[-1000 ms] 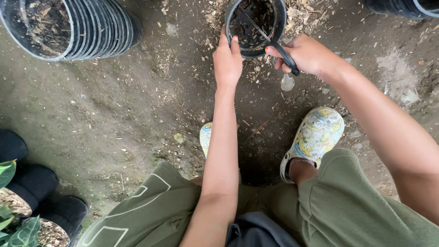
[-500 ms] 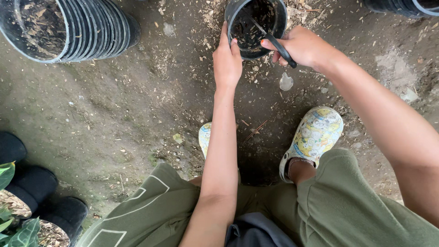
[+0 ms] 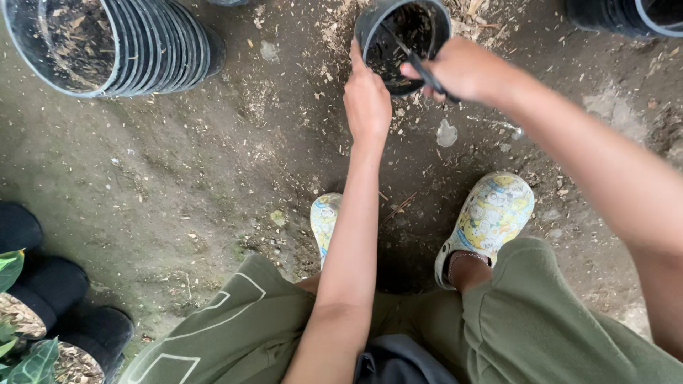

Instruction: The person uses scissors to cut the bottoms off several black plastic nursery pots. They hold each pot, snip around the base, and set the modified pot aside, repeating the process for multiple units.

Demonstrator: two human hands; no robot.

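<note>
A black plastic pot [image 3: 370, 21] with dark soil inside stands on the dirt ground ahead of me. My left hand [image 3: 366, 99] grips its near left rim. My right hand [image 3: 462, 67] is closed around a thin black-handled tool [image 3: 420, 65] whose tip reaches down into the pot's soil. I am squatting, with my two patterned clogs [image 3: 494, 213] on the ground below the pot.
A stack of nested black pots [image 3: 153, 43] lies on its side at the top left. Another black pot [image 3: 626, 14] is at the top right. Black bags holding leafy plants [image 3: 43, 313] stand at the bottom left. Wood chips litter the ground.
My right hand has moved the tool slightly left and up, further over the pot. My left hand has stayed on the rim.
</note>
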